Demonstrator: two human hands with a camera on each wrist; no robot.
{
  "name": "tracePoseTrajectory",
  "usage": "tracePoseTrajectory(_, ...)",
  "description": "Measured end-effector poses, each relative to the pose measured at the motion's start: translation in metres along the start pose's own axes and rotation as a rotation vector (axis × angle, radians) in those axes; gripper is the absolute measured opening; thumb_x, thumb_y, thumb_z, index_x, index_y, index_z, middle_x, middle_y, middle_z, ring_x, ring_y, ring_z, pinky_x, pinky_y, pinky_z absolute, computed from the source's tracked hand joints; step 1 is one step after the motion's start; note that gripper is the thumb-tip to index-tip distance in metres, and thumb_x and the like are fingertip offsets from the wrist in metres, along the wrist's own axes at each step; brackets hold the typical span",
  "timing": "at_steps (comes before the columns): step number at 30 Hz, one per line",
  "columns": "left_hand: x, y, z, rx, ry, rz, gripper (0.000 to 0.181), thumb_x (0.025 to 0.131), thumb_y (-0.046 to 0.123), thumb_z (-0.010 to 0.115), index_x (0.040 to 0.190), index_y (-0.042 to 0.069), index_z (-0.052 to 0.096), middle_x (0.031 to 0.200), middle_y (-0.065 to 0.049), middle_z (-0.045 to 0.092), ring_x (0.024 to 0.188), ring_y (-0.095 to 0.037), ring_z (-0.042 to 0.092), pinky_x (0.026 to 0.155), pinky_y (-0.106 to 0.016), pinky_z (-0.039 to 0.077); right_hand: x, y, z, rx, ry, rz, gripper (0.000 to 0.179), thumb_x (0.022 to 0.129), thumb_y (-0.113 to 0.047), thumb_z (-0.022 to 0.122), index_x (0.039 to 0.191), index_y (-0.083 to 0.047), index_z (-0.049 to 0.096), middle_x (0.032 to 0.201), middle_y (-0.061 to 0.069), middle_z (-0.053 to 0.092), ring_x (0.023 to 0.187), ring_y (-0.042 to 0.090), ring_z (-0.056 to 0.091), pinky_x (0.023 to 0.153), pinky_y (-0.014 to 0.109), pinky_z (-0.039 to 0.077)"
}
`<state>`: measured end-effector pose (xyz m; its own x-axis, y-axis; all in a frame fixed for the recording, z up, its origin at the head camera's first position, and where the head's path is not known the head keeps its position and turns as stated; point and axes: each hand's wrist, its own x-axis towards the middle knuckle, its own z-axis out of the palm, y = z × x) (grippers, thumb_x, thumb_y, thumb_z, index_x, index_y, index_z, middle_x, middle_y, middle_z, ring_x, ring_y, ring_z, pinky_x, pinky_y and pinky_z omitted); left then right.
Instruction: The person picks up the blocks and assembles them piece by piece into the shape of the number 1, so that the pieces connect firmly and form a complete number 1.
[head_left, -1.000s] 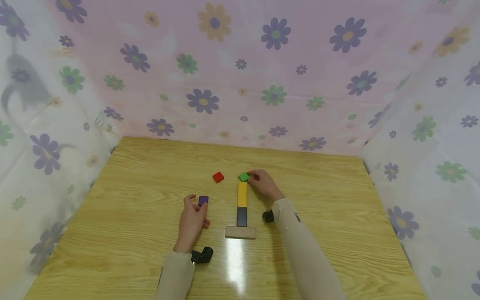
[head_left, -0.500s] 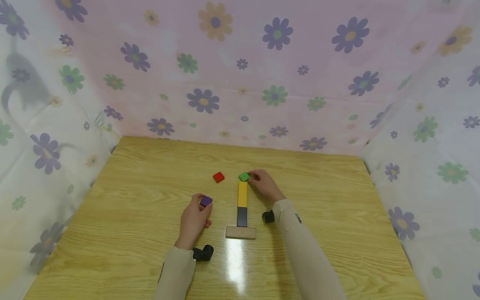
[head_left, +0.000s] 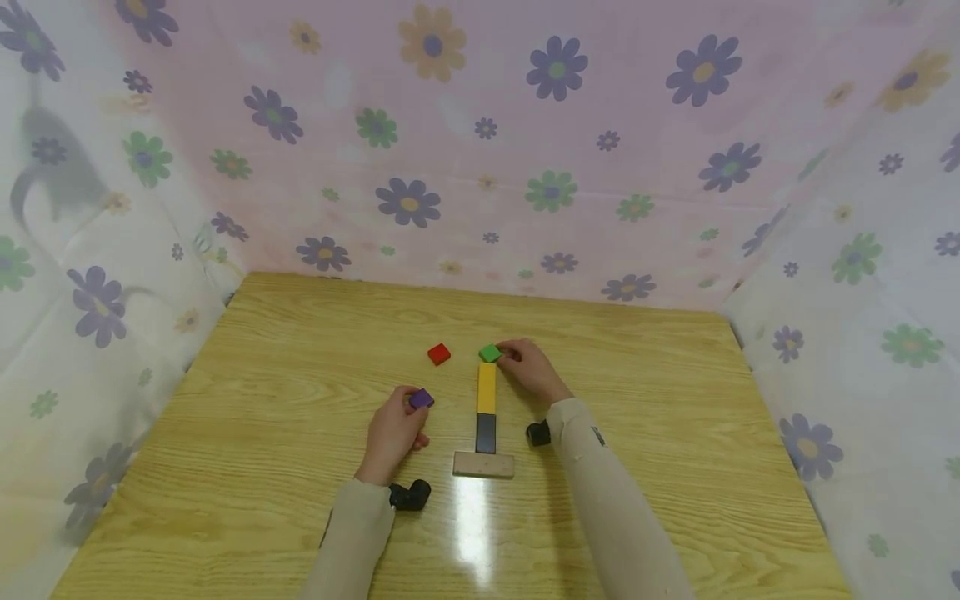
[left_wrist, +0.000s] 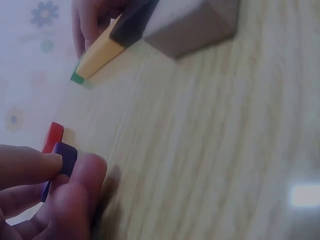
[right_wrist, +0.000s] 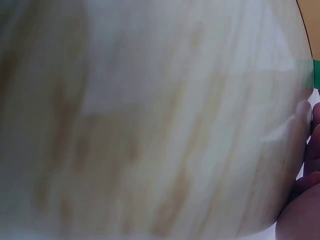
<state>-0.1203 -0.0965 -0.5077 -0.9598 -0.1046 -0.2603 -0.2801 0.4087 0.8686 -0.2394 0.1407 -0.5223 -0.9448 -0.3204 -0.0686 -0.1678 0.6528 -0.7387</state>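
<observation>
We judged the purple block (head_left: 423, 398) — pinched by the left hand (head_left: 393, 429) near the red block (head_left: 439, 354) — light, stiff, best held by opposite edges, but couldn't tell whether the right hand (head_left: 531, 368) gripped the green block (head_left: 489, 353).

A flowered pink cloth (head_left: 450, 158) rises beyond the wooden table (head_left: 660, 392); the left cloth (head_left: 112, 229) and right cloth (head_left: 855, 317) are white, flowered too. A shadow (head_left: 63, 167) darkens the left one; glare (head_left: 473, 525) lies near, mid-table.

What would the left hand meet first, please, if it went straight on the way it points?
Most likely the red block, which lies ahead of the purple block that the left hand pinches; the hand's height is unclear, so it might pass above.
</observation>
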Motion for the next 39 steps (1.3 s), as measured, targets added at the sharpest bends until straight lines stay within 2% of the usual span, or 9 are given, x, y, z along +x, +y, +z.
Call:
tracePoseTrajectory(10,0.011,0.010,0.012,0.081,0.019,0.069,0.035,0.088,0.012,0.051,0.122,0.006,0.047,0.073,-0.007,0.059,0.044,-0.017,0.056,0.047,-0.029,0.039,0.002,0.002,0.002,0.016,-0.005,-0.002,0.030,0.089,-0.014,0.055,0.117,-0.007,0.057,0.096,0.007,0.051,0.084,0.019,0.045,0.076,0.034,0.039)
tracePoseTrajectory(17,0.021,0.017,0.020,0.080,0.001,0.051,0.031,0.088,0.013,0.049,0.119,0.008,0.050,0.086,-0.007,0.063,0.049,-0.015,0.057,0.049,-0.028,0.038,0.001,0.003,0.001,0.023,-0.003,-0.004,0.029,0.089,-0.014,0.055,0.117,-0.008,0.057,0.095,0.006,0.050,0.083,0.019,0.045,0.074,0.033,0.038)
tracePoseTrajectory(23,0.026,0.024,0.023,0.097,0.004,0.039,0.031,0.087,0.016,0.051,0.117,0.008,0.050,0.082,-0.004,0.060,0.049,-0.017,0.057,0.051,-0.028,0.039,0.002,0.004,0.002,0.033,0.006,-0.004,0.030,0.088,-0.014,0.055,0.117,-0.007,0.057,0.094,0.005,0.050,0.083,0.018,0.045,0.074,0.033,0.038)
tracePoseTrajectory(29,0.033,0.026,0.024,0.102,-0.025,0.030,0.032,0.087,0.020,0.052,0.116,0.008,0.050,0.071,-0.004,0.058,0.048,-0.019,0.056,0.050,-0.029,0.038,0.002,0.006,0.001,0.029,0.013,-0.008,0.029,0.088,-0.014,0.055,0.116,-0.008,0.057,0.094,0.005,0.051,0.084,0.018,0.045,0.075,0.033,0.038)
tracePoseTrajectory(33,0.039,0.027,0.025,0.083,-0.045,0.023,0.032,0.087,0.019,0.052,0.117,0.008,0.050,0.072,-0.006,0.060,0.049,-0.019,0.057,0.050,-0.028,0.038,0.001,0.005,0.001,0.031,0.012,-0.007,0.029,0.088,-0.014,0.055,0.117,-0.007,0.057,0.092,0.005,0.050,0.082,0.018,0.044,0.074,0.033,0.038)
tracePoseTrajectory(39,0.047,0.029,0.027,-0.010,-0.079,-0.008,0.031,0.087,0.017,0.052,0.116,0.005,0.050,0.079,-0.007,0.060,0.052,-0.020,0.061,0.043,-0.025,0.042,-0.002,0.002,0.000,0.034,0.005,-0.001,0.029,0.088,-0.013,0.054,0.117,-0.007,0.057,0.092,0.006,0.049,0.081,0.018,0.044,0.073,0.033,0.038)
